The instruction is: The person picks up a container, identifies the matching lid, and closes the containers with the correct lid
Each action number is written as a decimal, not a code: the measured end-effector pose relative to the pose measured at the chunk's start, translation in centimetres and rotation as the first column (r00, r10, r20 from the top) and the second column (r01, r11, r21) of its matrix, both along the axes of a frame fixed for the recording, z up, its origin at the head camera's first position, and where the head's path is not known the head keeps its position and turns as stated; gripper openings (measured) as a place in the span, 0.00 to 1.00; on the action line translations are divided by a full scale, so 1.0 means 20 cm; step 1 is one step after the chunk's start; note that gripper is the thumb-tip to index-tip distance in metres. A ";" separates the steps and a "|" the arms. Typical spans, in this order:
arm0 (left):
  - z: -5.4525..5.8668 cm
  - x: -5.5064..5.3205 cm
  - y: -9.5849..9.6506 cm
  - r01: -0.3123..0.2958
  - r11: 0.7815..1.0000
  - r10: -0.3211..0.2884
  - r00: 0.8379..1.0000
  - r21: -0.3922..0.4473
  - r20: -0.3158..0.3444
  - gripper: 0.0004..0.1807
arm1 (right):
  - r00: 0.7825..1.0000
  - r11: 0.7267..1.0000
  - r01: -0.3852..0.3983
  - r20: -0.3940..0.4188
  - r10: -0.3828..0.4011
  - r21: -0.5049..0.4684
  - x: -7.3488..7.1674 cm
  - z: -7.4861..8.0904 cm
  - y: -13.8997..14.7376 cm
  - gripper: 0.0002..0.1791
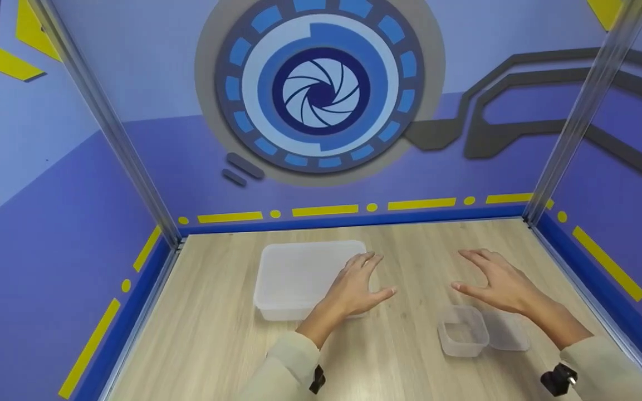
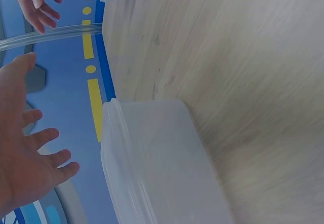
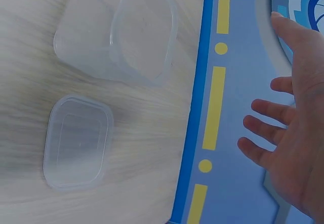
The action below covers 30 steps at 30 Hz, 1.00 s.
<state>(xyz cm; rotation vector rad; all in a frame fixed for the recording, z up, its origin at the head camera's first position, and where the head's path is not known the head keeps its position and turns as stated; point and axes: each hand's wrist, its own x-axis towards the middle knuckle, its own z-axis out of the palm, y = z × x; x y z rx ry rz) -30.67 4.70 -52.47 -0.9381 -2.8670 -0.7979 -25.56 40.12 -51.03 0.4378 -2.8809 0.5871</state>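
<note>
My left hand (image 1: 352, 287) hovers over the right side of a large frosted plastic container (image 1: 298, 278) with its lid on, fingers spread and holding nothing. To the right, my right hand (image 1: 501, 281) is also spread, palm facing inward, above and beyond a small clear plastic container (image 1: 464, 332). That small container stands without a cover, and its loose square lid (image 3: 78, 142) lies flat on the table beside it. In the left wrist view the big container (image 2: 157, 158) sits below the left fingers (image 2: 43, 139), apart from them.
The wooden tabletop (image 1: 209, 345) is enclosed by blue printed panels (image 1: 159, 167) at the back and sides. Metal corner posts (image 1: 114, 122) rise at the back left and back right. A black wrist mount (image 1: 559, 380) sits at the right sleeve.
</note>
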 end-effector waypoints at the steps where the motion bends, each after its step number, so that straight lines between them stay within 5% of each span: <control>1: 0.00 0.00 0.00 0.000 1.000 0.000 1.000 -0.002 0.000 0.45 | 1.000 1.000 0.001 0.000 -0.001 0.001 0.00 0.00 0.00 0.48; 30: -0.01 0.03 0.16 0.019 0.997 -0.021 1.000 -0.074 -0.020 0.46 | 1.000 1.000 -0.006 -0.004 0.006 -0.006 0.01 -0.01 0.10 0.46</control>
